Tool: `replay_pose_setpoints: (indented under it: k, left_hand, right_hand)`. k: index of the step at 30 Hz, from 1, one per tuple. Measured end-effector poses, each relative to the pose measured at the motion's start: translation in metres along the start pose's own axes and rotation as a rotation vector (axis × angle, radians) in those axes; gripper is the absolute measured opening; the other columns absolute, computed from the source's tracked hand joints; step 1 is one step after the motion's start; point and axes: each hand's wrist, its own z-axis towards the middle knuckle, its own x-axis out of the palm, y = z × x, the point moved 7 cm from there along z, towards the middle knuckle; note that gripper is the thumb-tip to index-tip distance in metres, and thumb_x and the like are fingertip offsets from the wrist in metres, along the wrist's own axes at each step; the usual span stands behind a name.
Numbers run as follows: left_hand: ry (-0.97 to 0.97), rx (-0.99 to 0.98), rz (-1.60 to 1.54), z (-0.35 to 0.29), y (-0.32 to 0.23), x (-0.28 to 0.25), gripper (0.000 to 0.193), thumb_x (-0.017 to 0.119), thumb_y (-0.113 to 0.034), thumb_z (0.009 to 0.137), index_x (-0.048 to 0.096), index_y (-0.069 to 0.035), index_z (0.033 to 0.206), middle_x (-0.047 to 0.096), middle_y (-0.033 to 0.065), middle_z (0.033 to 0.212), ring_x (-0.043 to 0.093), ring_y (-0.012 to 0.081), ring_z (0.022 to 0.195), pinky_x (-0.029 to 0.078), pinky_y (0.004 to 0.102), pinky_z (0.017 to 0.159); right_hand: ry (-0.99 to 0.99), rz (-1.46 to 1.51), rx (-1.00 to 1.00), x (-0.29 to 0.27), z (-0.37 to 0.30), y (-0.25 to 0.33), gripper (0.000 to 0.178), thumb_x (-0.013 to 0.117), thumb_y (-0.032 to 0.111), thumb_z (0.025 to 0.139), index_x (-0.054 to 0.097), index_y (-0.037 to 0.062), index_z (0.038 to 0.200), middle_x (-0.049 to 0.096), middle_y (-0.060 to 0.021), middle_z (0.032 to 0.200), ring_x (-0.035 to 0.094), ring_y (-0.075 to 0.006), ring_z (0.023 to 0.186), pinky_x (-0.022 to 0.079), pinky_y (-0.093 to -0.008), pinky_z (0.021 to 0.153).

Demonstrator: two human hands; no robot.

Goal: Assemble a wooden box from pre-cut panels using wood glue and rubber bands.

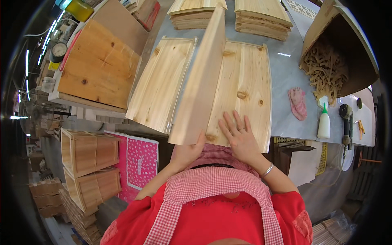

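My left hand [188,152] grips the near end of a long pale wooden board [201,81], held on edge and tilted over the bench. My right hand [239,136] lies flat, fingers spread, on a knotty pine panel [245,90] that lies on the grey bench top [286,81]. A second pine panel with a raised rim [159,83] lies to the left of the tilted board. I wear a red top and a red checked apron.
Stacks of boards [263,18] sit at the far edge. A glue bottle [324,124], a pink cloth [298,104] and a box of wood strips [330,69] are at right. A large wooden box [98,67] and smaller wooden crates [87,153] stand at left.
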Motion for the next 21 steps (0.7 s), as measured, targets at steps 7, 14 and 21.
replay_pose_setpoints:
  k: [7, 14, 21]
  left_hand:
    - [-0.046, 0.067, 0.028, 0.006, -0.013, 0.003, 0.015, 0.065, -0.008, 0.091, 0.067, 0.003, 0.100, 0.070, 0.0114, 0.087, 0.067, 0.0225, 0.077, 0.053, 0.0343, 0.068]
    - [0.042, -0.135, -0.097, 0.002, 0.019, -0.001, 0.027, 0.069, -0.004, 0.088, 0.063, 0.004, 0.113, 0.065, 0.0077, 0.106, 0.060, 0.0169, 0.097, 0.050, 0.0324, 0.085]
    - [0.008, -0.138, -0.254, 0.009, 0.026, 0.000, 0.027, 0.068, -0.001, 0.088, 0.059, 0.008, 0.113, 0.063, 0.0090, 0.107, 0.059, 0.0167, 0.095, 0.049, 0.0297, 0.084]
  right_hand:
    - [0.052, 0.041, -0.010, -0.012, -0.005, -0.009, 0.068, 0.066, 0.013, 0.079, 0.046, 0.0036, 0.143, 0.032, -0.0193, 0.156, 0.027, -0.0388, 0.146, 0.021, -0.0563, 0.117]
    - [-0.637, -0.444, 0.632, -0.085, -0.056, -0.211, 0.035, 0.060, 0.028, 0.089, 0.065, 0.0056, 0.116, 0.067, -0.0153, 0.114, 0.061, -0.0390, 0.104, 0.049, -0.0485, 0.088]
    - [-0.585, -0.277, 0.939, -0.120, -0.101, -0.263, 0.041, 0.064, 0.042, 0.089, 0.067, 0.0051, 0.106, 0.070, -0.0213, 0.099, 0.067, -0.0390, 0.090, 0.053, -0.0471, 0.078]
